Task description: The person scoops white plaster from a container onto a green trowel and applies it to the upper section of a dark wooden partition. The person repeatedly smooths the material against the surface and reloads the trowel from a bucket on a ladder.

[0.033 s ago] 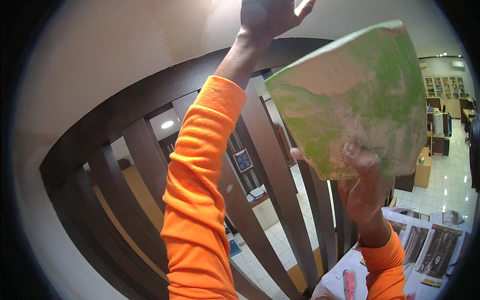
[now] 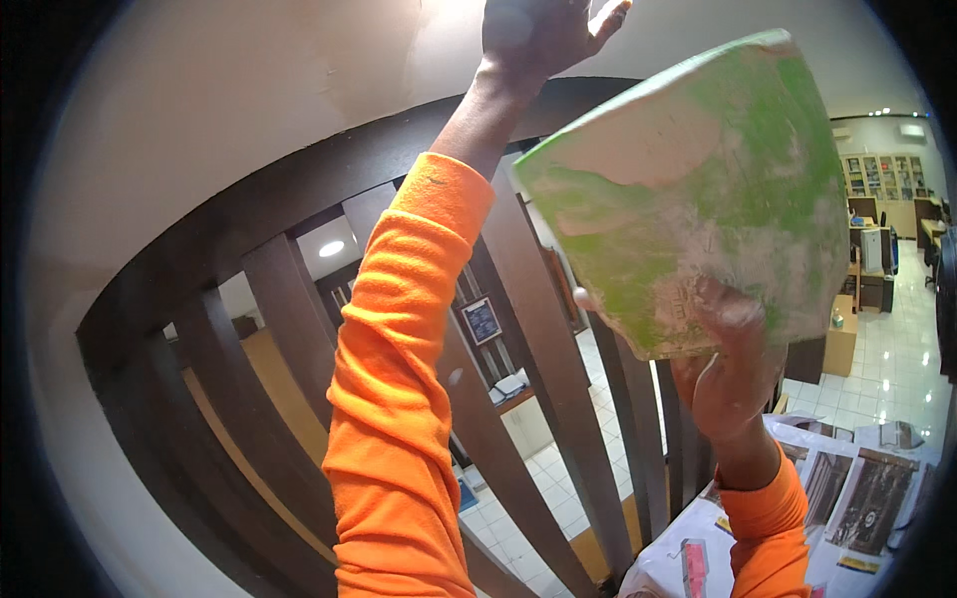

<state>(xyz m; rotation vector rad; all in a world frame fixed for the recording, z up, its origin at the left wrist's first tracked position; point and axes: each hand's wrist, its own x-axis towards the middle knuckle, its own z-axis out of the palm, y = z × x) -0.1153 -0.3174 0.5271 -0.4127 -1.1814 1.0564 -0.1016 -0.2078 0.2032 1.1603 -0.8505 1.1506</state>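
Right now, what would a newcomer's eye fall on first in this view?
Probably the large green board smeared with beige residue, right of centre, gripped at its lower edge by the right hand. Next, the bright orange left sleeve, rising from the bottom edge to the left hand, which the top edge cuts off. Behind them slant dark slats.

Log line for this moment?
left hand: raised, cut off by frame top, grip unclear | right hand: holding smeared green plate at lower edge | behind: dark slats
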